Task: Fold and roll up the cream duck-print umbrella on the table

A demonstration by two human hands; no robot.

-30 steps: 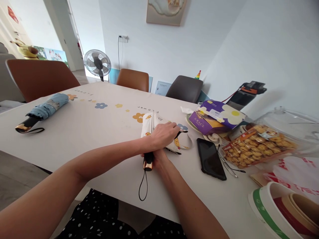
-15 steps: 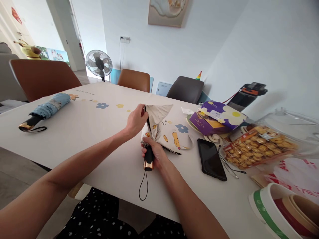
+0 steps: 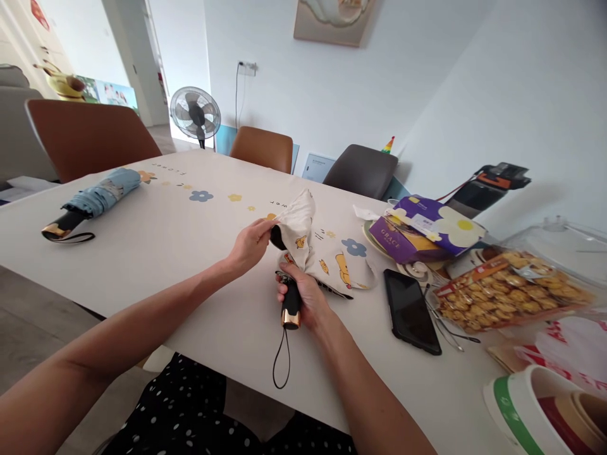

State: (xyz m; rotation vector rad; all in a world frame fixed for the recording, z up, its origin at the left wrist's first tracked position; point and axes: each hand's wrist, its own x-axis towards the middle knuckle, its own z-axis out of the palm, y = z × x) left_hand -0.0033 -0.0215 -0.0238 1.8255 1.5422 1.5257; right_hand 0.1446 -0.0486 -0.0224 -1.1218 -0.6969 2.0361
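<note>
A cream folding umbrella (image 3: 327,262) with yellow cartoon prints lies half gathered on the white table (image 3: 180,253). My right hand (image 3: 306,297) is wrapped round its black handle, whose gold end and wrist loop hang toward me. My left hand (image 3: 249,243) pinches a fold of the canopy and holds it up above the shaft. The rest of the fabric spreads to the right on the table.
A folded blue umbrella (image 3: 92,202) lies at the far left. A black phone (image 3: 411,309), a purple box (image 3: 422,227), a packet of biscuits (image 3: 507,291) and paper bowls (image 3: 545,404) crowd the right side. Chairs (image 3: 90,139) and a fan (image 3: 195,115) stand behind.
My left hand left the flat canopy, took a fold of fabric and lifted it. It now holds the fold lower and closer to the shaft. My right hand stayed on the handle.
</note>
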